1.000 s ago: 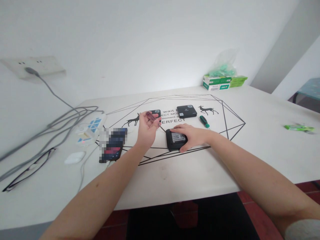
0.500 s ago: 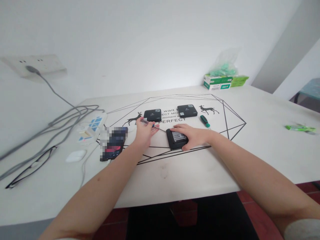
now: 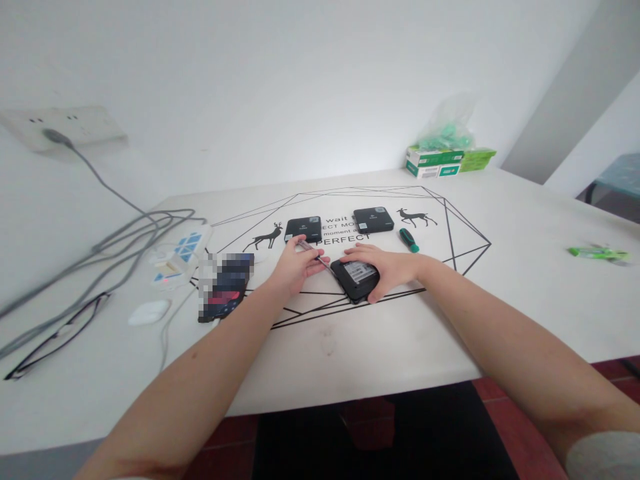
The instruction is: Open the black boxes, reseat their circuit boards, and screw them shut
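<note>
My left hand [image 3: 296, 267] is closed around a screwdriver [image 3: 311, 251] with a clear handle. Its thin metal shaft points right and down, and the tip meets the left edge of a black box [image 3: 353, 283]. That flat, square box has a white label on its upturned face. Wrapped over the box's right side, my right hand [image 3: 387, 267] grips it against the table. Two similar black boxes lie beyond my hands, a left one [image 3: 303, 230] and a right one [image 3: 373, 220]. A green and black screwdriver [image 3: 409, 240] rests just past my right hand, its shaft not clearly visible.
On the left lie a phone [image 3: 227, 287], glasses [image 3: 57, 337], a white case [image 3: 149, 312], a power strip [image 3: 183, 250] and grey cables [image 3: 135, 230]. Green and white boxes [image 3: 434, 162] with a plastic bag stand at the back right. A green packet [image 3: 597, 253] lies far right.
The labelled box has turned slightly under my right hand. My left hand has shifted a little right, and the screwdriver in it now slants more steeply down towards the box's edge.
</note>
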Demonstrator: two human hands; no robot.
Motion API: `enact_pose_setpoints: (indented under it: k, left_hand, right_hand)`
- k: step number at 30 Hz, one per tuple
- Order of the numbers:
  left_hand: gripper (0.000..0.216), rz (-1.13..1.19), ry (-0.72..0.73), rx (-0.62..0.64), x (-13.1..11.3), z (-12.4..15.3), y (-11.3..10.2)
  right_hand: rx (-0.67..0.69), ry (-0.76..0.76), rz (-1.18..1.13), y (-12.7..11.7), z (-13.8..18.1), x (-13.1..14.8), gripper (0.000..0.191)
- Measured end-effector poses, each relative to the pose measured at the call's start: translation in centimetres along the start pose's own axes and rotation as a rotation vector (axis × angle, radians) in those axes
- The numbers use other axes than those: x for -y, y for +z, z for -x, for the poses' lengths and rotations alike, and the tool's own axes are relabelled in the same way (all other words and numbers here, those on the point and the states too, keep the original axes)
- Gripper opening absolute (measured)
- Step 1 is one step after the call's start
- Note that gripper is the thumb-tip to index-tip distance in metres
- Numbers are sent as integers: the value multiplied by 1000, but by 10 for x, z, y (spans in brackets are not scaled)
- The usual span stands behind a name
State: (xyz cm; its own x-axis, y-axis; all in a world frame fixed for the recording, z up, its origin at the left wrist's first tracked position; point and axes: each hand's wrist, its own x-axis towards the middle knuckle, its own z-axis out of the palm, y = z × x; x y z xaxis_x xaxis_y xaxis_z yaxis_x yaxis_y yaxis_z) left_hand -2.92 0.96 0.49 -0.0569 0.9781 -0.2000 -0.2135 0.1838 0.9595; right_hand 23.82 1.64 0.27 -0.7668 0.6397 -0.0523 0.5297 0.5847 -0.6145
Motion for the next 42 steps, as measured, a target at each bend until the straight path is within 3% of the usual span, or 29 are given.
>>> enact_pose_setpoints:
  k: [5,10,13,17,19,23,27,29,32,33,34,36,42]
  left_hand:
    - [61,-16,2,58,4,8,6]
    - [63,-136,32,1,-1,10,6]
    - [65,-462,64,-40,-14,7,-1]
    - [53,-1249,264,-183,-26,3,-15]
    - [45,-1468,271,-238,-26,1,-20]
    - [36,-1594,265,-230,-18,-4,-29]
    - [36,-1572,440,-237,-12,-9,-32]
    - [42,-1473,573,-149,-11,-7,-30]
    - [72,-1285,681,305,-7,1,-21]
    - [88,-1221,655,466,-4,4,-17]
    - [102,-1187,623,546,-1,8,-13]
    - [108,-1169,606,577,6,14,-4]
    - [99,-1122,638,555,18,16,7]
  right_hand:
    - [-13,-92,10,-3,-1,2,116]
    - [-41,-4,52,-3,0,16,111]
    - [-91,-5,73,1,1,30,101]
    - [-126,-51,79,5,0,43,95]
    - [-153,-86,101,6,-2,45,92]
    - [-205,-80,143,8,-6,39,88]
    - [-258,-52,180,9,-9,31,84]
    - [-280,-52,196,10,-10,27,81]
    - [-308,-61,204,11,-11,26,74]
    - [-319,-62,197,11,-12,26,72]
    - [-330,-65,185,11,-12,26,71]
    - [-346,-72,152,11,-12,27,71]
    - [-354,-62,102,10,-11,32,68]
